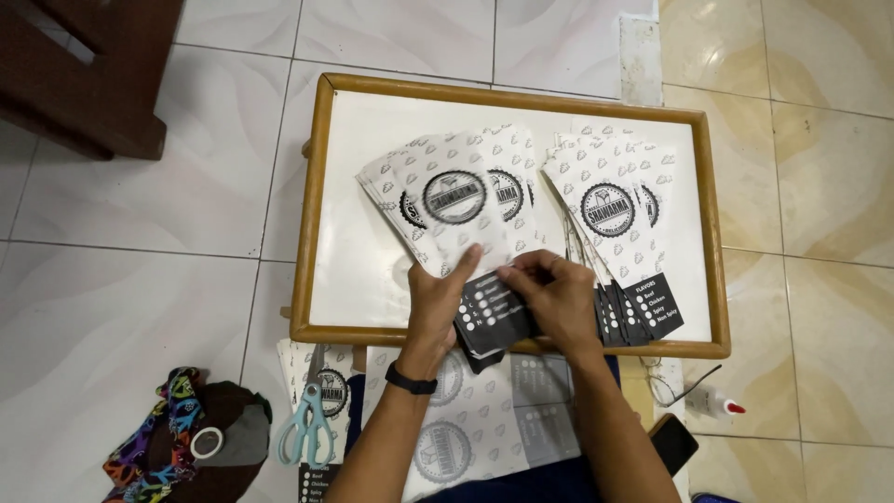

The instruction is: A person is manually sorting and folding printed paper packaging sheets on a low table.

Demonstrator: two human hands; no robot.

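looks like someone's home floor: pale floor tiles, a low wooden tray table, scissors lying around
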